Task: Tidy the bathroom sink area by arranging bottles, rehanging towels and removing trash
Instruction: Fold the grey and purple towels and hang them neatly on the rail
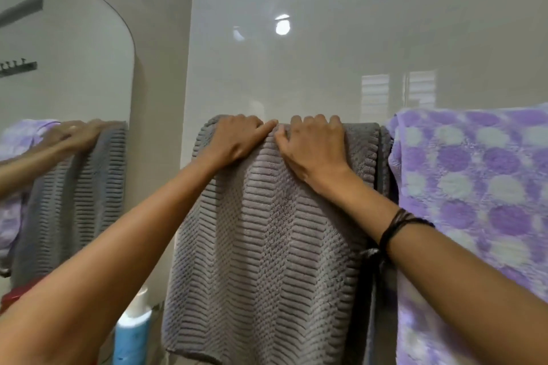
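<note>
Palms-down left hand (pixel 237 139) and right hand (pixel 314 145) press grey towel (pixel 261 246).

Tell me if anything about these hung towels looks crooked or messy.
Nothing much stands out. The grey towel hangs fairly straight, with the left hand and right hand resting on its top fold. Its upper right edge crowds against the purple dotted towel; whether they overlap is unclear.

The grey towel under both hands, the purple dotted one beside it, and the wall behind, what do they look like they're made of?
Grey towel: soft plush cloth, likely microfibre or cotton; matte, with raised ribs and chevrons, draping in folds. Purple dotted towel: fluffy fleece-like cloth, fuzzy nap blurring the dots. Wall: hard and glossy, probably glazed tile or a smooth panel, since it mirrors a lamp and a window.
</note>
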The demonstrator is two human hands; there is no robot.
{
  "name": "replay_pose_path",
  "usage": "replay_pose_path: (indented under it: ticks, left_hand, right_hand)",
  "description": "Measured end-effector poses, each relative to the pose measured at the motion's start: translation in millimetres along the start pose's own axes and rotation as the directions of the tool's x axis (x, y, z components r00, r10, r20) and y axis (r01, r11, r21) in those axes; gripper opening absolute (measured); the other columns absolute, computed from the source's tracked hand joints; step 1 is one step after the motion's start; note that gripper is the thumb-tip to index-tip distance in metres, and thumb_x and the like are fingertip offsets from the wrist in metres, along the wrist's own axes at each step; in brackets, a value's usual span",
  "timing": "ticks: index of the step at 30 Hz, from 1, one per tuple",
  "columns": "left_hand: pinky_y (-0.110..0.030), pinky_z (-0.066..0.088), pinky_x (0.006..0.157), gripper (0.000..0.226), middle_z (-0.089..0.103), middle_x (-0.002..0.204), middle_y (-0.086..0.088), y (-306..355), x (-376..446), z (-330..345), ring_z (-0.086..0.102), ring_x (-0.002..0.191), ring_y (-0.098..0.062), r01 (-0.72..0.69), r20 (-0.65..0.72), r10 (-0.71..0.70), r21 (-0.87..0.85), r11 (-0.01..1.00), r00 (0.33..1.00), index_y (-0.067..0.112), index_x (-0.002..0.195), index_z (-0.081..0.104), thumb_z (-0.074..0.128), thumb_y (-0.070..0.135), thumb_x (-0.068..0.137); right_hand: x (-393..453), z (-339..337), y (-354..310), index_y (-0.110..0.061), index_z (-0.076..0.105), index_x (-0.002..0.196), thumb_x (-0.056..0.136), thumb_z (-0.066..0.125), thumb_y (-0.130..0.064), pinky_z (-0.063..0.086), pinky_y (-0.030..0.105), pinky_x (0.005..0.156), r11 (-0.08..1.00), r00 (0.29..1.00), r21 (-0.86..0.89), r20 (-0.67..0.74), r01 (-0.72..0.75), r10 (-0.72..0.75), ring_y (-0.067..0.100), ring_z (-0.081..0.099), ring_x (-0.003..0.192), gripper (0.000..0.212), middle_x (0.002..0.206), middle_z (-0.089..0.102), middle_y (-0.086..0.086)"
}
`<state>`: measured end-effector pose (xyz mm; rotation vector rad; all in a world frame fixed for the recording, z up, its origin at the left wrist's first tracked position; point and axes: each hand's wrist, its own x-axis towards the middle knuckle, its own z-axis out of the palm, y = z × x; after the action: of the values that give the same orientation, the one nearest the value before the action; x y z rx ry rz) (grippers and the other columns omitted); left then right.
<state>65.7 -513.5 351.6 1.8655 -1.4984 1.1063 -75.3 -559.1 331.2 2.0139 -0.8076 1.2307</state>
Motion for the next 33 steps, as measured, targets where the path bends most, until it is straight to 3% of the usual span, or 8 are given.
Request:
replay_pose_path:
  ticks: [3,7,11,15,21,24,29,33]
  left_hand:
    - [-0.045,0.030,0.105,0.061,0.051,0.138,-0.015,1.7,25.0,-10.3,0.047,0.124,-0.032,0.206,0.377,-0.151,-0.109,0.972,0.914,0.020,0.130,0.051,0.019,0.057,0.093]
    - [-0.043,0.027,0.110,0.074,0.044,0.141,-0.012,-12.4,52.4,-12.6,0.041,0.129,-0.031,0.525,0.698,-0.321,-0.093,0.846,0.640,0.015,0.131,0.044,0.032,0.068,0.082]
    - [-0.038,0.035,0.104,0.043,0.055,0.129,-0.012,-18.6,55.1,-0.9,0.050,0.118,-0.024,0.345,0.573,-0.108,-0.323,0.881,0.812,0.007,0.112,0.057,0.041,0.041,0.093]
    - [-0.033,0.034,0.062,0.040,0.055,0.066,-0.006,-9.4,27.1,0.2,0.046,0.065,-0.021,0.151,0.195,-0.062,-0.483,0.863,0.979,0.015,0.054,0.048,0.044,0.028,0.092]
    - [-0.038,0.041,0.079,0.039,0.064,0.105,-0.010,-19.4,-24.8,17.1,0.058,0.094,-0.025,-0.044,-0.279,0.003,-0.139,0.989,0.960,0.009,0.101,0.063,0.032,0.033,0.098]
    - [-0.038,0.038,0.092,0.042,0.065,0.111,-0.010,-30.4,-41.2,24.3,0.057,0.104,-0.025,-0.063,-0.334,0.024,-0.106,0.992,0.942,0.012,0.112,0.057,0.028,0.038,0.095]
    - [-0.032,0.028,0.066,0.057,0.057,0.069,-0.011,-26.8,-13.8,23.7,0.047,0.071,-0.022,-0.008,-0.308,-0.045,-0.167,0.986,0.950,0.007,0.077,0.052,0.016,0.051,0.084]
    - [-0.032,0.025,0.057,0.062,0.050,0.055,-0.009,-35.0,10.3,20.5,0.044,0.057,-0.025,0.068,-0.181,-0.099,-0.171,0.983,0.979,0.010,0.057,0.046,0.013,0.060,0.072]
  right_hand:
    - [25.3,-6.4,19.4,-0.009,0.057,0.073,0.095,0.023,-0.044,0.032,0.032,0.062,0.994,0.988,0.107,0.150,0.027,-0.043,0.028,0.050,0.071,0.053,0.077,0.061,0.013]
    - [49.9,-19.1,35.1,-0.025,0.047,0.129,0.097,0.018,-0.045,0.032,0.042,0.102,0.954,0.761,0.294,0.633,-0.064,-0.145,0.029,0.046,0.123,0.047,0.144,0.043,0.008]
    - [54.1,-16.2,35.6,-0.024,0.045,0.133,0.095,0.020,-0.050,0.030,0.041,0.105,0.943,0.718,0.297,0.688,-0.153,-0.101,0.027,0.045,0.126,0.053,0.146,0.041,0.009]
    - [36.2,-13.5,26.8,-0.008,0.059,0.111,0.096,0.024,-0.037,0.037,0.035,0.078,0.987,0.930,0.152,0.367,-0.057,-0.002,0.031,0.056,0.101,0.048,0.121,0.060,0.019]
    - [8.2,-11.0,-1.4,-0.003,0.058,0.108,0.098,0.029,-0.015,0.040,0.039,0.083,0.997,0.992,0.005,0.101,-0.076,0.075,0.033,0.056,0.102,0.033,0.113,0.060,0.017]
    - [-16.0,-1.2,-5.5,-0.003,0.050,0.115,0.100,0.026,-0.023,0.038,0.045,0.094,0.998,0.998,-0.036,-0.029,-0.056,0.055,0.032,0.054,0.102,0.035,0.113,0.058,0.016]
    - [-24.6,3.9,10.7,-0.009,0.058,0.106,0.096,0.027,-0.048,0.037,0.045,0.101,0.992,0.991,-0.108,-0.127,-0.057,0.043,0.026,0.061,0.090,0.052,0.097,0.066,0.011]
    - [5.8,2.1,22.0,-0.009,0.048,0.055,0.095,0.025,-0.049,0.029,0.025,0.053,0.999,0.998,0.026,-0.054,-0.032,0.033,0.019,0.042,0.048,0.061,0.050,0.044,0.002]
